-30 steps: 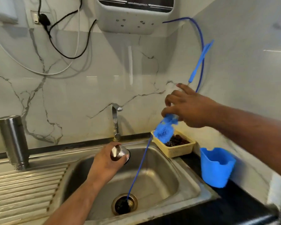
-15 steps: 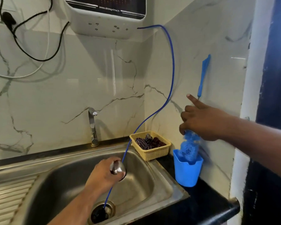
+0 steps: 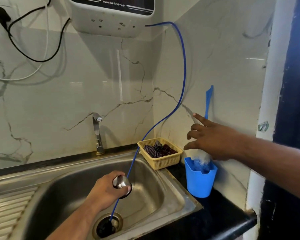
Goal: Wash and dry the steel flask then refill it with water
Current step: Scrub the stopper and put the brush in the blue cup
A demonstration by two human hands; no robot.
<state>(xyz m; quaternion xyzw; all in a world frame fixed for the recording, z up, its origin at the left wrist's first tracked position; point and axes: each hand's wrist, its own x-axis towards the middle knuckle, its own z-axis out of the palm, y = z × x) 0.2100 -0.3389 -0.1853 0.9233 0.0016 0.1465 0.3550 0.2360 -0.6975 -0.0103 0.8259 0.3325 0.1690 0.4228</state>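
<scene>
My left hand (image 3: 102, 191) grips a small rounded steel piece with a dark rim, which looks like the flask's cap (image 3: 122, 183), over the steel sink (image 3: 156, 191). The flask's body is out of view. My right hand (image 3: 215, 141) hovers over a blue cup (image 3: 199, 181) on the counter at the right, fingers spread. A blue bottle brush stands in that cup, its bristle head (image 3: 200, 161) under my palm and its handle (image 3: 208, 101) rising behind my hand against the wall. Whether my thumb touches the brush is hidden.
A tap (image 3: 97, 134) stands behind the sink. A thin blue hose (image 3: 183, 75) runs from the wall-mounted water purifier (image 3: 111, 19) down into the drain (image 3: 108, 224). A yellow basket (image 3: 163, 162) with dark cloths sits in the corner. A ribbed drainboard (image 3: 7, 210) lies left.
My right hand carried the blue brush from above the sink to the right and lowered it into the blue cup, then spread its fingers. The view turned right; my left hand kept its hold.
</scene>
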